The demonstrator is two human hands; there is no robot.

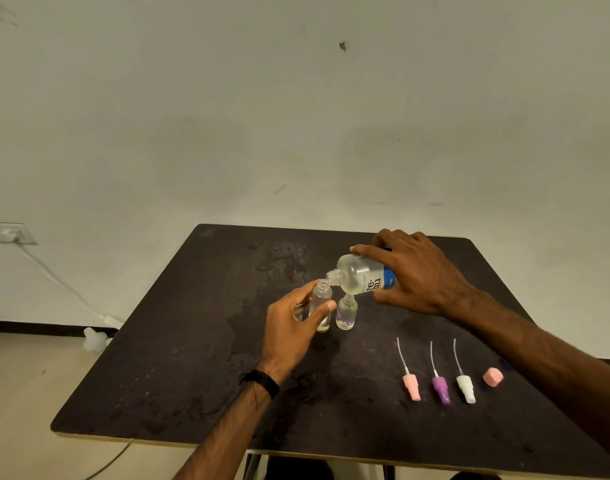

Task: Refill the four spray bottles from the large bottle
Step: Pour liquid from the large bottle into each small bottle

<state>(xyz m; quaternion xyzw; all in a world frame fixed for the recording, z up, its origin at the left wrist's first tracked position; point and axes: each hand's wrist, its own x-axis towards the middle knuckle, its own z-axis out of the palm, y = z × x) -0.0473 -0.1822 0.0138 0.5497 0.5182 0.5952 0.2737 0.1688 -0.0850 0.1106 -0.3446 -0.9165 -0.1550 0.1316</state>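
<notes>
Closest to us, low in the frame, our two forearms reach in over the dark tabletop (179, 341), and there's a black band (263, 382) on the left wrist. Lower right, three spray tops lie in a row with their tubes pointing away from us: a pink spray top (411, 386), a purple spray top (440, 389) and a white spray top (466, 388). A pink cap (492, 376) sits just beside them on the right.

Around the middle of the frame our left hand (289, 327) wraps around a small open spray bottle (320, 301), thumb in front, standing upright on the tabletop. Just right of it stands a second small bottle (347, 312), also open, with a purplish tint at its base. Our right hand (417, 271) grips the large bottle (362, 275), tipped over sideways so its open neck is right at the mouth of the held bottle.

Over at the left edge, a white cable (54, 278) runs down the wall to the floor.
</notes>
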